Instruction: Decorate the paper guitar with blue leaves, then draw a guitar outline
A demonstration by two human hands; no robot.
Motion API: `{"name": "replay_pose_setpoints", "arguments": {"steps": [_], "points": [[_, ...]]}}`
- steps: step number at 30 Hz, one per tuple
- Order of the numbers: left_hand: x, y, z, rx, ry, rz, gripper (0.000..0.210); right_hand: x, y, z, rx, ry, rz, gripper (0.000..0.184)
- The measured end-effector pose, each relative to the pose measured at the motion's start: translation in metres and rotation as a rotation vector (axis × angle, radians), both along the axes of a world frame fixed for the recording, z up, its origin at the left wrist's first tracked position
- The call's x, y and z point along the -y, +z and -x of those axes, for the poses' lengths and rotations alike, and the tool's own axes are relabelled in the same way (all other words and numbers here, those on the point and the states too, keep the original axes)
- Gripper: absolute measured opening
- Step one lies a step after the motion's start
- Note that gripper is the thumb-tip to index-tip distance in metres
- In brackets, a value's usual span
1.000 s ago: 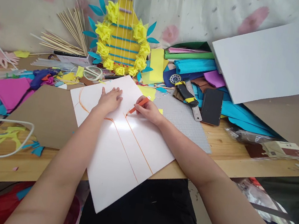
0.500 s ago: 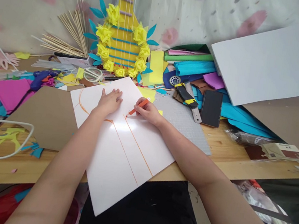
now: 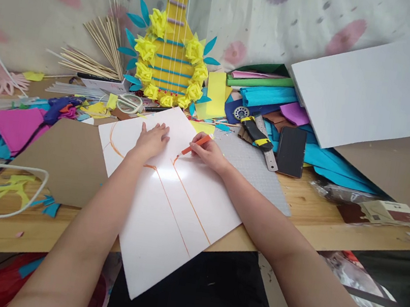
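A white board lies slanted over the table's front edge, its near corner above my lap. Orange lines run across it: two long straight ones and a curve at the far left. My left hand rests flat on the board's far part, fingers spread. In my right hand is an orange marker, pinched near its lower part, the tip at the upper end of the right-hand line. A short curved stroke shows at that tip. Behind the board stands a yellow paper guitar with yellow flowers and blue leaves.
A grey cutting mat lies partly under the board. Right of it are a utility knife, a steel ruler and a phone. Brown cardboard, scissors, wooden sticks and a white cable are on the left.
The marker tip has moved slightly right and up, leaving a short curved orange stroke at the line's upper end. My left hand stays flat on the board. The view has shifted slightly.
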State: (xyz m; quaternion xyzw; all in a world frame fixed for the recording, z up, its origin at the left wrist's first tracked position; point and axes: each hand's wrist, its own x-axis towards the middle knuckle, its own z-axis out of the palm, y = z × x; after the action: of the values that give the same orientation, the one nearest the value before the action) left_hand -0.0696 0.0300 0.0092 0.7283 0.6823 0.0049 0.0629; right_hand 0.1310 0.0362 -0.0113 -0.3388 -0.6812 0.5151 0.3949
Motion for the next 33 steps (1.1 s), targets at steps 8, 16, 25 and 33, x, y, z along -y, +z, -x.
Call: {"name": "replay_pose_setpoints", "arguments": {"steps": [8, 16, 25, 33], "points": [[0.000, 0.000, 0.000, 0.002, -0.001, -0.013, 0.050, 0.006, 0.000, 0.004, 0.074, 0.080, -0.004, 0.021], [0.000, 0.000, 0.000, 0.016, -0.013, -0.014, 0.051, -0.020, -0.006, -0.005, 0.062, -0.420, 0.017, 0.017], [0.001, 0.000, 0.000, 0.004, 0.000, -0.011, 0.049, 0.000, -0.002, 0.001, 0.058, 0.003, -0.045, 0.020], [0.000, 0.000, 0.000, 0.008, -0.007, -0.022, 0.049, -0.007, -0.003, -0.001, 0.118, -0.110, -0.019, 0.019]]}}
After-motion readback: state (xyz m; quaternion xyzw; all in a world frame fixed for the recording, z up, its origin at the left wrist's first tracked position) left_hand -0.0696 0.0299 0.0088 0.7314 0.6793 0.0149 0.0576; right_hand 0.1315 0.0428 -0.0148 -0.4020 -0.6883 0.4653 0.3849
